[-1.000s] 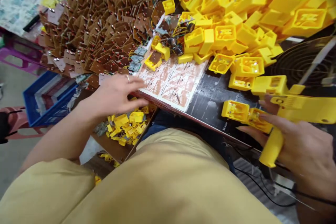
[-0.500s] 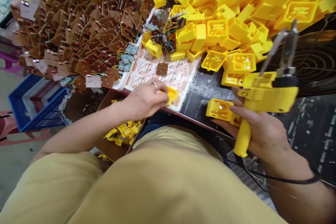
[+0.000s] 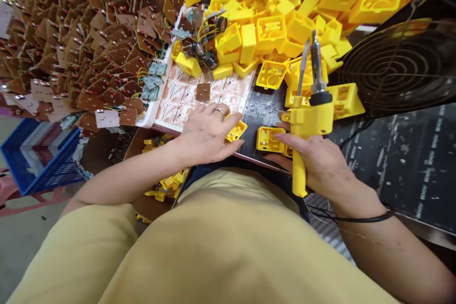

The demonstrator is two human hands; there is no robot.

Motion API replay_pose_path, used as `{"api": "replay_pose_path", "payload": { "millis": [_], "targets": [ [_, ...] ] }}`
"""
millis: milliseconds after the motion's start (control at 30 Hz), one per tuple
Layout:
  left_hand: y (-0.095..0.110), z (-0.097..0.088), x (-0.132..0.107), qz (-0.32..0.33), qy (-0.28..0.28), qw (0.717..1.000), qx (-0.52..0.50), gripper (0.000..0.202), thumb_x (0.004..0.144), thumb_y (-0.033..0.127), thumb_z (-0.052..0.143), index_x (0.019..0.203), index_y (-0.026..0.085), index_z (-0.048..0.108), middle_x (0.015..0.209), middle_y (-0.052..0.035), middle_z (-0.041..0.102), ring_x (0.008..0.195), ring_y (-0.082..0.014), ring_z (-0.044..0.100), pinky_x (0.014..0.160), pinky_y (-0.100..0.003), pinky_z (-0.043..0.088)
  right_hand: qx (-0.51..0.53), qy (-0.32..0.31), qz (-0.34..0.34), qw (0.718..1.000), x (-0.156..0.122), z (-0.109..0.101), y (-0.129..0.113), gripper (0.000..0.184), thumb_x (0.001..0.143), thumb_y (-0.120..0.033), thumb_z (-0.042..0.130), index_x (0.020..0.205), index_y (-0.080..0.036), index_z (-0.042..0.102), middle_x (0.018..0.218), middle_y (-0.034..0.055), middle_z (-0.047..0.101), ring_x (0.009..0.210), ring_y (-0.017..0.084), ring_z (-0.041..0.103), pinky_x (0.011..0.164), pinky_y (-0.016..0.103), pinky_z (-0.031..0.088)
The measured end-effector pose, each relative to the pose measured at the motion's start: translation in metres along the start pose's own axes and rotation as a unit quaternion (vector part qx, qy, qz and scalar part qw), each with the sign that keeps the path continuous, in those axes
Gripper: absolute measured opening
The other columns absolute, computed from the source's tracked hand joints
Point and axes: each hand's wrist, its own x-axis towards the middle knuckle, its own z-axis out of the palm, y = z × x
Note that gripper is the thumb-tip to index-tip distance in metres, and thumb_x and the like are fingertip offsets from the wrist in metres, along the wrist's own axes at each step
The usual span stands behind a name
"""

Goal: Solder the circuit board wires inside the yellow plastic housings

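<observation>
My left hand [image 3: 205,134] rests at the table's front edge, fingers curled over a small yellow plastic housing [image 3: 235,130] lying on a pink printed sheet [image 3: 185,99]. My right hand [image 3: 317,164] grips the handle of a yellow soldering gun [image 3: 309,114], its metal tip pointing up and away from me. Another open yellow housing [image 3: 268,138] lies on the dark table between my hands, just left of my right hand's fingers.
A large heap of brown circuit boards [image 3: 89,42] fills the left of the table, and yellow housings [image 3: 292,4] pile up at the back. A black fan grille [image 3: 402,66] stands at right. A blue basket [image 3: 35,152] sits low at left. A box of yellow parts [image 3: 167,180] is under the table edge.
My left hand picked up a yellow housing and brought it to the table's front edge. My right hand swung the soldering gun upright and left, closer to the housing on the table.
</observation>
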Motion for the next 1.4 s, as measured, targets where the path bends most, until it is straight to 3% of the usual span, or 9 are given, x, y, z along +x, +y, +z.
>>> {"api": "replay_pose_path", "payload": {
  "millis": [100,200,400,667,867,1000,1100,1267,1400],
  "targets": [
    [0.006,0.008,0.003,0.089,0.021,0.991,-0.097,0.05,0.096,0.028,0.051,0.143,0.011,0.053,0.127,-0.0149,0.069,0.112,-0.0283,0.065,0.096,-0.041,0.054,0.006,-0.008,0.0,1.0,-0.001,0.0,0.002,0.044,0.092,-0.026,0.07,0.131,-0.023,0.049,0.11,0.007,0.071,0.095,0.021,0.071,0.078,0.032,0.059],
    [-0.005,0.01,0.007,0.108,0.071,0.982,-0.138,0.049,0.104,0.038,0.044,0.146,0.014,0.049,0.137,-0.014,0.065,0.122,-0.0245,0.062,0.103,-0.039,0.051,0.005,-0.006,0.007,1.0,-0.002,-0.005,0.004,0.046,0.093,-0.031,0.07,0.132,-0.022,0.049,0.11,0.0097,0.071,0.096,0.024,0.073,0.077,0.035,0.06],
    [-0.06,-0.011,0.023,-0.141,0.097,0.985,-0.013,0.041,0.099,0.054,0.05,0.111,0.02,0.07,0.106,-0.0119,0.072,0.11,-0.0309,0.065,0.103,-0.049,0.046,0.008,0.027,0.023,0.999,0.0,-0.012,-0.001,0.052,0.086,-0.041,0.077,0.128,-0.02,0.053,0.115,0.0159,0.072,0.107,0.031,0.072,0.084,0.042,0.06],
    [-0.063,-0.016,0.038,-0.272,-0.082,0.959,0.023,0.032,0.094,0.035,0.05,0.102,0.017,0.075,0.097,-0.0122,0.073,0.101,-0.0323,0.068,0.088,-0.045,0.051,0.026,0.046,0.043,0.998,-0.007,-0.012,-0.004,0.073,0.08,-0.036,0.083,0.144,-0.025,0.047,0.118,0.0118,0.072,0.101,0.029,0.073,0.086,0.042,0.06],
    [-0.069,-0.015,0.002,-0.172,-0.127,0.977,-0.011,0.028,0.091,0.03,0.051,0.095,0.019,0.075,0.092,-0.0102,0.072,0.096,-0.0274,0.067,0.084,-0.04,0.051,0.022,0.039,0.043,0.998,-0.002,-0.013,-0.002,0.071,0.086,-0.044,0.077,0.147,-0.03,0.044,0.097,0.0045,0.069,0.077,0.023,0.068,0.073,0.038,0.056],
    [-0.063,-0.003,-0.021,-0.087,-0.088,0.989,-0.077,0.027,0.094,0.031,0.051,0.086,0.017,0.074,0.084,-0.0081,0.07,0.085,-0.0226,0.065,0.08,-0.036,0.051,0.012,0.029,0.011,0.999,0.016,-0.008,-0.009,0.056,0.088,-0.044,0.075,0.134,-0.024,0.051,0.09,0.0023,0.067,0.079,0.022,0.067,0.08,0.038,0.054],
    [-0.063,-0.002,-0.031,-0.065,-0.017,0.993,-0.093,0.028,0.096,0.032,0.049,0.097,0.019,0.073,0.091,-0.0072,0.07,0.085,-0.0209,0.065,0.079,-0.034,0.052,0.004,0.026,-0.008,1.0,0.029,-0.004,-0.014,0.043,0.094,-0.046,0.068,0.126,-0.021,0.053,0.09,0.0016,0.067,0.079,0.019,0.066,0.081,0.035,0.053],
    [-0.076,-0.019,-0.031,-0.051,0.012,0.997,-0.063,0.045,0.092,0.031,0.051,0.134,0.022,0.062,0.116,-0.0105,0.069,0.105,-0.0262,0.064,0.093,-0.042,0.053,-0.013,0.017,-0.026,0.999,0.038,-0.003,-0.018,0.042,0.097,-0.048,0.062,0.124,-0.017,0.053,0.091,0.0029,0.066,0.081,0.018,0.064,0.082,0.032,0.05],
    [-0.081,-0.017,-0.011,0.003,-0.003,0.999,-0.042,0.039,0.09,0.028,0.054,0.128,0.023,0.064,0.13,-0.0108,0.065,0.127,-0.0321,0.056,0.111,-0.054,0.043,-0.02,0.007,-0.025,0.999,0.04,-0.001,-0.018,0.046,0.097,-0.05,0.062,0.127,-0.017,0.051,0.09,0.0027,0.064,0.079,0.018,0.063,0.08,0.034,0.05]
  ]
}}
